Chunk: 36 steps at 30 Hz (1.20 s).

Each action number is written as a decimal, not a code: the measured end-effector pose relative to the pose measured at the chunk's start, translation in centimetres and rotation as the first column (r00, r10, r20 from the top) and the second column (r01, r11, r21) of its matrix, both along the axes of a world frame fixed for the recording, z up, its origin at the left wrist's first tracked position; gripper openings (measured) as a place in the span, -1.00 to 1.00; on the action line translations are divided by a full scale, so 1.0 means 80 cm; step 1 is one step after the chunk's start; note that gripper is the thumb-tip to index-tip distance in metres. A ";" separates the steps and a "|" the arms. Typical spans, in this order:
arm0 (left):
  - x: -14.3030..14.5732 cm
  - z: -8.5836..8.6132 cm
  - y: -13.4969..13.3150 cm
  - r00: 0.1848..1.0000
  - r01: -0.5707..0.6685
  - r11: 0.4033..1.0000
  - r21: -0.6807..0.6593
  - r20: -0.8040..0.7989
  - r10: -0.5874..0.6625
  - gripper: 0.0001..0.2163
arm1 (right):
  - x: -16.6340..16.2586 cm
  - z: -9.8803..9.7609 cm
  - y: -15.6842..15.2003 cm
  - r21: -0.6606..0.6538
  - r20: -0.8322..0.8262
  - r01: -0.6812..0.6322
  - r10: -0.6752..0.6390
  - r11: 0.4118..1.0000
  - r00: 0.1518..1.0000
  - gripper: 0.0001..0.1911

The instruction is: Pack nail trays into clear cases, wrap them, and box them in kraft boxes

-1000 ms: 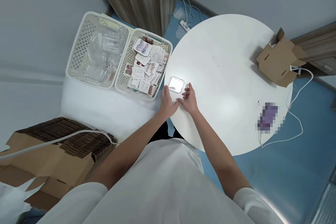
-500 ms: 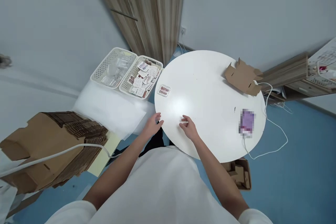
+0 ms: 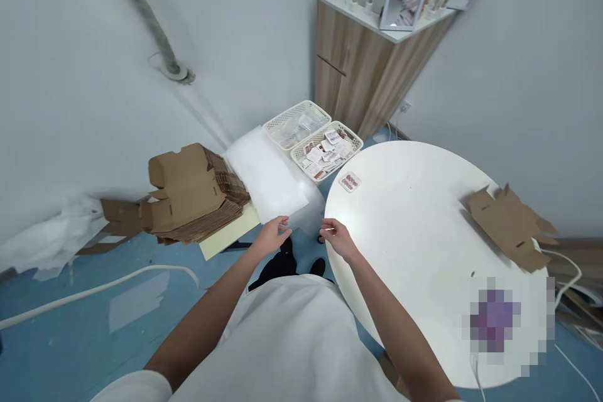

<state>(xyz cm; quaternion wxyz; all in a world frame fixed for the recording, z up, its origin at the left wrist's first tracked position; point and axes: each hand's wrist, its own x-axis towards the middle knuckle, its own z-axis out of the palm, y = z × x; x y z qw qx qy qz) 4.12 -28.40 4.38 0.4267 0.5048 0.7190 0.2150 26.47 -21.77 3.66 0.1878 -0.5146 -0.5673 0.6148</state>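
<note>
My left hand (image 3: 272,235) is in the air, fingers apart and holding nothing, close to the near edge of a stack of white foam sheets (image 3: 271,176). My right hand (image 3: 338,237) hovers over the left rim of the round white table (image 3: 405,220), its fingers slightly curled and apart with nothing in them. Beyond it on the table lies a small clear pack with rows of reddish pieces (image 3: 350,182). Past the foam sheets stand two white baskets: one holds many small printed cards (image 3: 325,152), the other clear plastic pieces (image 3: 301,125).
Flattened brown cardboard boxes (image 3: 188,182) are piled at the left. An unfolded cardboard box (image 3: 511,226) sits on the table's right side, near a blurred purple item (image 3: 494,317) with a cable. A wooden cabinet (image 3: 358,63) stands behind. A white hose (image 3: 103,286) crosses the floor.
My view has swung left, so the table and baskets now sit further right and the cardboard pile shows more fully. Both hands remain empty, and my right hand is nearer the table's left rim.
</note>
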 end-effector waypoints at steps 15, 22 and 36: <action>-0.120 -0.061 0.015 0.997 -0.064 0.998 0.000 0.035 0.064 -0.60 | -0.163 -0.021 0.065 -0.048 0.111 -0.089 0.094 0.995 0.989 -0.57; -0.139 -0.064 0.072 0.998 0.015 0.998 0.069 -0.060 -0.011 -0.60 | -0.189 -0.030 0.086 -0.047 0.212 -0.061 0.070 0.997 0.975 -0.39; -0.130 -0.097 0.158 0.913 0.038 0.982 -0.186 -0.393 -0.109 -0.43 | -0.272 -0.101 0.162 0.319 0.410 -0.458 0.315 0.830 0.856 -0.63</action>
